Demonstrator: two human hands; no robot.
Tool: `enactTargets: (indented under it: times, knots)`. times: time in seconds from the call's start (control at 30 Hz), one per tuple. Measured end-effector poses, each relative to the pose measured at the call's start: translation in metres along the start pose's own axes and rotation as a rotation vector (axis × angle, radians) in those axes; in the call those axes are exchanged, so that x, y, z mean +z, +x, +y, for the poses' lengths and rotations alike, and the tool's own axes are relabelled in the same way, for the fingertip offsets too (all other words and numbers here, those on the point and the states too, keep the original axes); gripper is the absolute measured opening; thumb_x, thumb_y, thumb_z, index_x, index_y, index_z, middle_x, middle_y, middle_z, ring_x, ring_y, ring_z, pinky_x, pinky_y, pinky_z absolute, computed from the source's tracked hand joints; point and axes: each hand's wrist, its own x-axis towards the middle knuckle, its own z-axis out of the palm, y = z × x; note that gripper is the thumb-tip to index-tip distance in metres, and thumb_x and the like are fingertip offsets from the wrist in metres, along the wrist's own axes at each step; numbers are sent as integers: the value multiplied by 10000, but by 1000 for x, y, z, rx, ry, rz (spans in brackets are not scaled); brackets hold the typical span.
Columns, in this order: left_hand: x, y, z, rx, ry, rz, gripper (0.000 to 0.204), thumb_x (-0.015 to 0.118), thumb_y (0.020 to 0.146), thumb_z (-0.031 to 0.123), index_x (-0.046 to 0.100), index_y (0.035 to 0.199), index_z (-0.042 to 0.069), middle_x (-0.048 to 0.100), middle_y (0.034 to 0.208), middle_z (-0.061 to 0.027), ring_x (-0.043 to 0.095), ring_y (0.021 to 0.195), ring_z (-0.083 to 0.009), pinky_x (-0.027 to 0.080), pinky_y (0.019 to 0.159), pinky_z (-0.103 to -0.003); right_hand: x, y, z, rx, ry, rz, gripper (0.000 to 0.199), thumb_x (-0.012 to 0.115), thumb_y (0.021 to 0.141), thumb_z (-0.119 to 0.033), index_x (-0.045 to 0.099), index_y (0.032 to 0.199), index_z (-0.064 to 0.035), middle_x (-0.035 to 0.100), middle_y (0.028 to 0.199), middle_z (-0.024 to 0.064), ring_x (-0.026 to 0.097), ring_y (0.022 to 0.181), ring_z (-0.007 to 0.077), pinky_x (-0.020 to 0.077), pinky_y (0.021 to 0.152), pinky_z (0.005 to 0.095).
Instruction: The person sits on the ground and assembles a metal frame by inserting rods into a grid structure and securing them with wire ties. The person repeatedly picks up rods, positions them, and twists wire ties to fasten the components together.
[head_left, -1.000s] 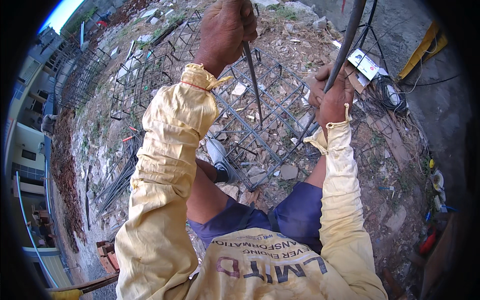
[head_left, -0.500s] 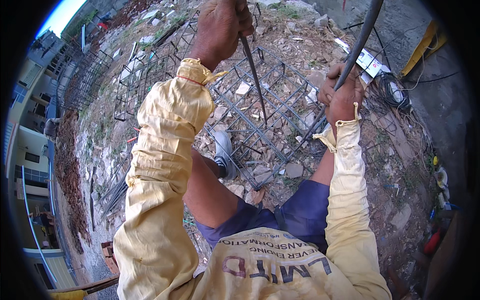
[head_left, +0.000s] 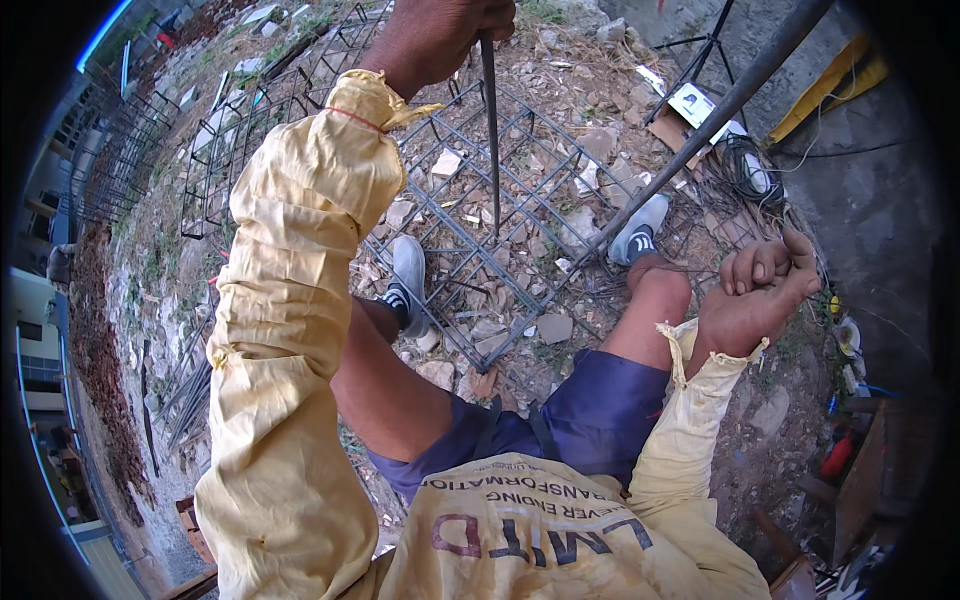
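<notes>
My left hand (head_left: pixel 440 38) is closed around the top of a dark metal rod (head_left: pixel 491 140) at the upper edge of the view. The rod points down over a steel rebar cage (head_left: pixel 535 262) lying between my feet. My right hand (head_left: pixel 752 300) is raised above my right knee, off the long dark bar (head_left: pixel 705 132). Its fingers are half curled and partly apart, with nothing plainly visible in them. That bar slants from the upper right down to the cage. Both forearms wear loose yellow sleeves.
Rubble and stones (head_left: pixel 555 327) cover the ground. More rebar cages (head_left: pixel 225 175) lie at the far left. A white box (head_left: pixel 700 108), a coil of black cable (head_left: pixel 745 165) and a yellow cloth (head_left: pixel 825 92) are at the far right. My shoes (head_left: pixel 408 280) flank the cage.
My right hand has let go of the long bar and moved right and down. The left hand still grips its rod, slightly higher in view. The view has shifted, showing my right shoe.
</notes>
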Motion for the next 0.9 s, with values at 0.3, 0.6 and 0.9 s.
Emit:
enactTargets:
  times: [0.3,0.6,0.9]
  knots:
    - [7,-6,-9,13,6,-122,481,472,961,583,364,691,200,237,580,81,248,500,-73,246,504,-253,-71,-159,88,525,-372,-664,533,399,1010,-495,598,1109,-10,460,807,-5,431,708,117,354,648,274]
    - [14,-3,-14,-10,-5,-111,466,502,958,562,354,689,211,221,587,92,236,498,-72,224,487,-254,-64,-127,79,254,-180,-477,390,469,1027,-302,589,1207,23,460,818,-1,420,685,82,397,613,243]
    - [16,-7,-11,-20,137,-46,380,533,983,437,444,737,162,331,639,60,321,548,-78,288,522,-256,-118,88,-192,-448,-92,-227,317,491,983,-124,481,1293,-63,561,827,49,453,663,125,379,584,291]
